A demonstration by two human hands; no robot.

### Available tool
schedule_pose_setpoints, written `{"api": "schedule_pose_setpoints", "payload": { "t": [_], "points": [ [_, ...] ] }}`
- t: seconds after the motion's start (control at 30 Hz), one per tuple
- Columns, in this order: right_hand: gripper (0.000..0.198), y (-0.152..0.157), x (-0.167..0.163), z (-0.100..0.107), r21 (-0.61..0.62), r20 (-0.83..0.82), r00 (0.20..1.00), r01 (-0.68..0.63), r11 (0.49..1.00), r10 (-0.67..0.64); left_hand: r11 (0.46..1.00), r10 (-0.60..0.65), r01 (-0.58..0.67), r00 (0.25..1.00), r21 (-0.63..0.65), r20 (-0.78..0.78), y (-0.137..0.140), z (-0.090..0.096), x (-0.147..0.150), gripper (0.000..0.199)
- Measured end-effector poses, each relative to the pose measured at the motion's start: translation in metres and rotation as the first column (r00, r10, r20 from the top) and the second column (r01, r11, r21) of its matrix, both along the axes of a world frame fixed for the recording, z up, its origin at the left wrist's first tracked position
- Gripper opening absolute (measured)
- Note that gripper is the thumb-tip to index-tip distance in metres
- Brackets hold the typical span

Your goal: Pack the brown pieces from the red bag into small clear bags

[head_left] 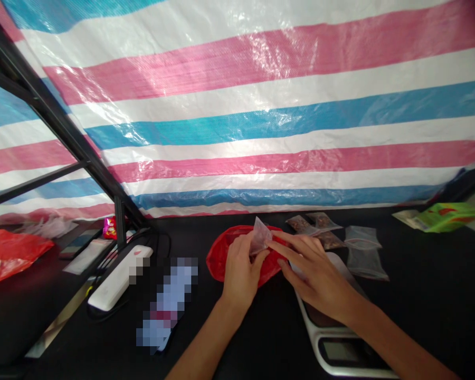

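Note:
Over a red plastic bag (pixel 220 253) that lies spread open like a bowl, my left hand (pixel 239 266) pinches a small clear zip bag (pixel 260 236), one corner pointing up. My right hand (pixel 311 269) reaches in from the right, its fingers stretched and apart, with fingertips at the zip bag's right edge. Below my right hand lies a silver kitchen scale (pixel 314 322), partly covered by the hand and forearm. What the red bag contains is mostly hidden by my hands.
Small bags with brown contents (pixel 328 240) and clear zip bags (pixel 366 258) lie behind the scale. A green packet (pixel 447 217) is at far right. On the left are a white power strip (pixel 119 279), a blurred-out item (pixel 170 301), a red bag (pixel 11 256) and a black metal frame (pixel 63 132).

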State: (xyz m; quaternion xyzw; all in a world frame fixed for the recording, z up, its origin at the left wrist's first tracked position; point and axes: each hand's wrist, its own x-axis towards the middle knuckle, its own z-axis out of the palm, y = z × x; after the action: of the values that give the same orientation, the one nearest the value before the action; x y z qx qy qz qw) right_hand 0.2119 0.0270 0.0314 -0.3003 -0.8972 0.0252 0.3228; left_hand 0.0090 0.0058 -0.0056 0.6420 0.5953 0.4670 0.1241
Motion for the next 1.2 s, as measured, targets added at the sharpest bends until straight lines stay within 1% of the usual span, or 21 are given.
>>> {"api": "schedule_pose_setpoints", "payload": {
  "t": [0.13, 0.23, 0.33, 0.4, 0.47, 0.5, 0.53, 0.57, 0.6, 0.67, 0.73, 0.77, 0.8, 0.83, 0.93, 1.0, 1.07, 1.13, 1.17, 1.2],
  "points": [
    [0.057, 0.003, 0.001, 0.001, -0.017, -0.009, 1.000, 0.006, 1.000, -0.006, 1.000, -0.023, 0.023, 0.998, -0.012, -0.052, -0.001, 0.001, 0.000, 0.038],
    [0.054, 0.006, 0.004, 0.002, -0.054, -0.059, 0.998, 0.013, 0.998, -0.016, 1.000, -0.017, 0.018, 0.999, 0.007, -0.048, -0.003, 0.003, 0.001, 0.047],
    [0.044, 0.013, 0.009, 0.003, -0.131, -0.192, 0.979, 0.040, 0.991, -0.065, 0.998, -0.059, 0.060, 0.998, 0.030, -0.034, -0.005, 0.005, 0.002, 0.061],
    [0.037, 0.020, 0.014, 0.005, -0.180, -0.299, 0.948, 0.058, 0.982, -0.110, 0.995, -0.090, 0.090, 0.996, 0.035, -0.021, -0.006, 0.005, 0.002, 0.068],
    [0.033, 0.029, 0.023, 0.008, -0.211, -0.396, 0.901, 0.097, 0.973, -0.176, 0.993, -0.111, 0.111, 0.994, 0.037, -0.022, -0.007, 0.007, 0.002, 0.069],
    [0.032, 0.034, 0.030, 0.011, -0.228, -0.438, 0.869, 0.140, 0.963, -0.230, 0.992, -0.121, 0.122, 0.992, 0.036, -0.031, -0.008, 0.008, 0.002, 0.067],
    [0.033, 0.040, 0.038, 0.013, -0.257, -0.469, 0.829, 0.202, 0.945, -0.305, 0.990, -0.132, 0.133, 0.990, 0.036, -0.045, -0.008, 0.009, 0.002, 0.063],
    [0.034, 0.046, 0.047, 0.015, -0.296, -0.493, 0.773, 0.284, 0.912, -0.400, 0.989, -0.140, 0.142, 0.988, 0.036, -0.059, -0.009, 0.011, 0.003, 0.058],
    [0.038, 0.052, 0.058, 0.017, -0.345, -0.503, 0.706, 0.366, 0.864, -0.500, 0.989, -0.144, 0.147, 0.987, 0.037, -0.071, -0.009, 0.012, 0.003, 0.053],
    [0.044, 0.066, 0.082, 0.018, -0.449, -0.463, 0.598, 0.478, 0.755, -0.654, 0.989, -0.142, 0.146, 0.986, 0.034, -0.089, -0.010, 0.014, 0.003, 0.044],
    [0.048, 0.079, 0.108, 0.015, -0.475, -0.395, 0.533, 0.579, 0.663, -0.748, 0.989, -0.140, 0.144, 0.985, 0.030, -0.105, -0.011, 0.015, 0.004, 0.039],
    [0.048, 0.086, 0.120, 0.011, -0.462, -0.337, 0.526, 0.630, 0.624, -0.781, 0.989, -0.141, 0.145, 0.983, 0.027, -0.114, -0.012, 0.015, 0.004, 0.038],
    [0.045, 0.091, 0.131, 0.007, -0.429, -0.264, 0.540, 0.677, 0.599, -0.799, 0.989, -0.142, 0.146, 0.982, 0.026, -0.122, -0.012, 0.015, 0.005, 0.038],
    [0.040, 0.096, 0.141, 0.002, -0.420, -0.226, 0.546, 0.693, 0.586, -0.807, 0.989, -0.143, 0.147, 0.981, 0.025, -0.128, -0.013, 0.015, 0.006, 0.036],
    [0.027, 0.105, 0.163, -0.014, -0.377, -0.115, 0.582, 0.724, 0.577, -0.805, 0.989, -0.140, 0.146, 0.982, 0.035, -0.130, -0.013, 0.016, 0.007, 0.033],
    [0.027, 0.106, 0.170, -0.023, -0.324, -0.040, 0.608, 0.743, 0.586, -0.793, 0.990, -0.127, 0.134, 0.983, 0.051, -0.130, -0.012, 0.016, 0.007, 0.031],
    [0.031, 0.103, 0.172, -0.027, -0.214, 0.061, 0.620, 0.774, 0.596, -0.782, 0.991, -0.106, 0.116, 0.986, 0.071, -0.130, -0.010, 0.016, 0.006, 0.030],
    [0.037, 0.099, 0.168, -0.028, -0.050, 0.150, 0.588, 0.808, 0.588, -0.795, 0.992, -0.078, 0.090, 0.990, 0.093, -0.120, -0.009, 0.015, 0.005, 0.030],
    [0.039, 0.097, 0.164, -0.027, 0.025, 0.173, 0.575, 0.809, 0.587, -0.800, 0.992, -0.064, 0.076, 0.992, 0.105, -0.112, -0.009, 0.015, 0.004, 0.029],
    [0.040, 0.096, 0.159, -0.026, 0.077, 0.174, 0.580, 0.798, 0.598, -0.796, 0.991, -0.051, 0.063, 0.993, 0.115, -0.105, -0.008, 0.015, 0.004, 0.029]
  ]
}}
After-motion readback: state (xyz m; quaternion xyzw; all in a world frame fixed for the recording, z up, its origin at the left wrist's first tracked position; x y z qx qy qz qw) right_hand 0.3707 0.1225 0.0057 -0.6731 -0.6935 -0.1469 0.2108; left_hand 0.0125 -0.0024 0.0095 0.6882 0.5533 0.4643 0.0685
